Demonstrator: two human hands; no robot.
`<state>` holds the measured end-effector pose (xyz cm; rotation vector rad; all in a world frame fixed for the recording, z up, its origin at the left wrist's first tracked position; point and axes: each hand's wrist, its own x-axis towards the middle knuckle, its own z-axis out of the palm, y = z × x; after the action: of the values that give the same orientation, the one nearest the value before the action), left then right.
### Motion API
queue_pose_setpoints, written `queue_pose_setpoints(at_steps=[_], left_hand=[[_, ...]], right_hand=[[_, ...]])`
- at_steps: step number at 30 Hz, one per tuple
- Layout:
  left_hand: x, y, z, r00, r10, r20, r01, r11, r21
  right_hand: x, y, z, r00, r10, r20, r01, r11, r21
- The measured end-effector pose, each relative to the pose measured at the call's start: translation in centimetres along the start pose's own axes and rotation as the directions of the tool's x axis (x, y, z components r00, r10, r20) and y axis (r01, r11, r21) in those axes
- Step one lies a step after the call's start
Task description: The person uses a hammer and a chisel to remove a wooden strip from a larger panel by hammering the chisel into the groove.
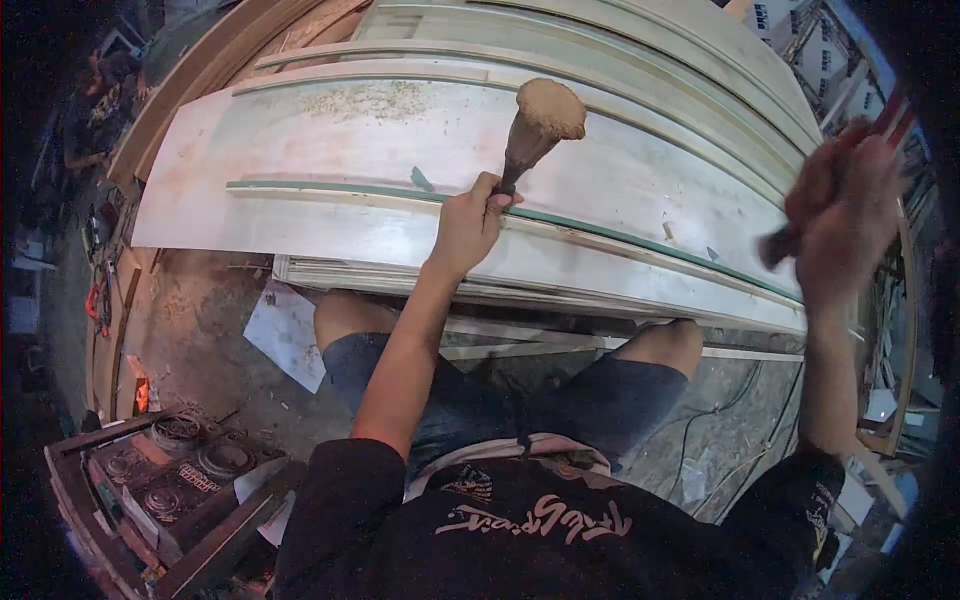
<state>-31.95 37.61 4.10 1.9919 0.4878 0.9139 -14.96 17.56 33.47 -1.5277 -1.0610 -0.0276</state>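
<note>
My left hand [467,232] is closed round the lower part of a chisel [527,145] with a flared, mushroomed wooden handle top. The fingers hide its lower end. It stands over a green-edged strip of wood [620,240] lying across a pale, wide board [350,135]. To the right, my right hand [850,210] is raised above the board's end, smeared by motion. It grips a tool with a dark blunt end [777,247]; the blur hides its kind.
Wood shavings [370,100] lie on the board. Several more long strips [640,70] run behind. A box-like unit with round parts [185,470] stands at lower left. White sheet [285,332] and dark cables [715,410] lie on the floor. Boards [215,75] curve along the left.
</note>
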Motion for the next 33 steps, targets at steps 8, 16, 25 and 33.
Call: queue_pose_setpoints(at_steps=[8,16,25,33], left_hand=[[-0.4,0.4,-0.6,0.998,-0.048,0.037,0.045,0.996,0.083],[0.0,0.5,0.4,0.999,-0.02,0.025,0.023,0.991,-0.133],[0.1,-0.6,-0.1,0.999,-0.002,0.047,0.027,0.846,-0.532],[0.8,-3.1,-0.5,0.993,0.009,0.116,0.034,0.931,-0.362]], right_hand=[[-3.0,3.2,0.4,0.987,0.083,0.138,-0.04,0.957,-0.287],[-2.1,0.5,-1.9,1.0,0.009,-0.013,-0.008,0.994,0.11],[-4.5,15.4,1.9,0.731,0.531,0.427,-0.429,0.846,-0.317],[-4.6,24.4,4.9,0.641,0.653,0.404,-0.304,0.699,-0.648]])
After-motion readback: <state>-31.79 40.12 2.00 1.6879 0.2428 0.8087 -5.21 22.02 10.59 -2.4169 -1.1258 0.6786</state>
